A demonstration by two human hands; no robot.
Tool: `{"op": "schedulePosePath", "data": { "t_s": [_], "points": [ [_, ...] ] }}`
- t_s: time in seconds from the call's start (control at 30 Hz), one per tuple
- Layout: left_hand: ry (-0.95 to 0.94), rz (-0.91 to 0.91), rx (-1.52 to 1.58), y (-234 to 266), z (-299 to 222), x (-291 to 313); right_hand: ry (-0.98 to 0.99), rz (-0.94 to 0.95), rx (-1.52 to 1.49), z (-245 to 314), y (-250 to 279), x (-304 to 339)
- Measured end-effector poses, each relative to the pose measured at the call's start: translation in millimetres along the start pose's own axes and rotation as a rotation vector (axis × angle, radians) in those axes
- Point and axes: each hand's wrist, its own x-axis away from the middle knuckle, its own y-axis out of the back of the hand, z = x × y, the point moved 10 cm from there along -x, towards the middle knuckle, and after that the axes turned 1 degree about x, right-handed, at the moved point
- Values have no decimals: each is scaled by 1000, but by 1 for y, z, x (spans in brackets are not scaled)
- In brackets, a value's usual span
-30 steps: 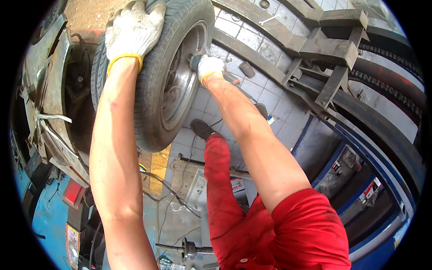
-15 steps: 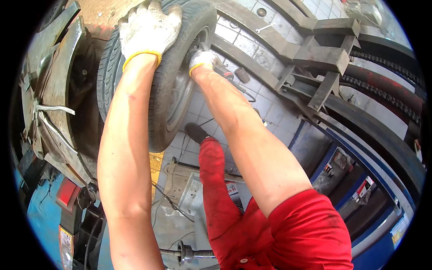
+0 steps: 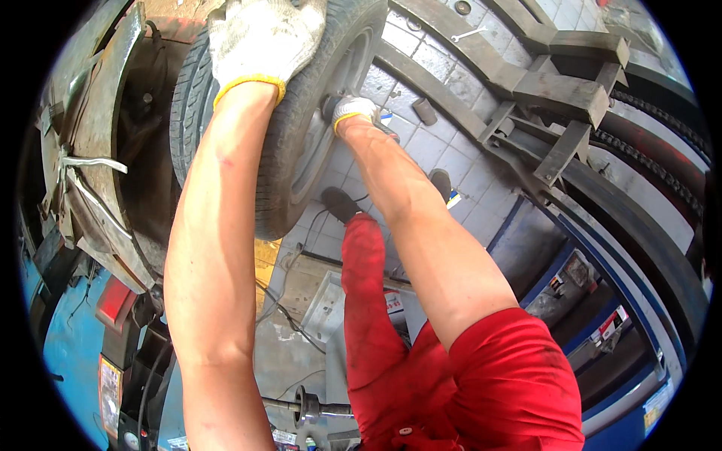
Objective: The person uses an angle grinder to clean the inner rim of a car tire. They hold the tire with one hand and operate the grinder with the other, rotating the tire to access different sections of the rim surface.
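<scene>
2 hands: left hand (image 3: pixel 267 41) lies open on tyre (image 3: pixel 278 174); right hand (image 3: pixel 359 110), grip closed around tool (image 3: pixel 329 107), has shifted lower across wheel (image 3: pixel 312 146), facing another spot.

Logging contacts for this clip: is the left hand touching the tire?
Touching: the head view shows the gloved left hand laid over the tire, with no gap visible between them.

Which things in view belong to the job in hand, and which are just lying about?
In use:
wheel, under the gloved left hand
power tool, mostly hidden by the gloved right hand

Apparently just lying about:
wrench
dark cylinder
</scene>
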Motion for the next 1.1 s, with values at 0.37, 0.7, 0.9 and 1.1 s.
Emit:
{"op": "schedulePosePath", "data": {
  "t_s": [0.37,0.7,0.9,1.1],
  "points": [
    [13,-18,56,23,13,37,125,-8,-85,9,-42,9],
    [-88,-19,59,16,50,78,150,254,-324,30,-154,-1],
    [-79,-13,93,37,52,110,295,322,-277,44,-199,5],
    [-138,-19,225,32,33,107,233,470,-406,21,-224,-9]
  ]
}}
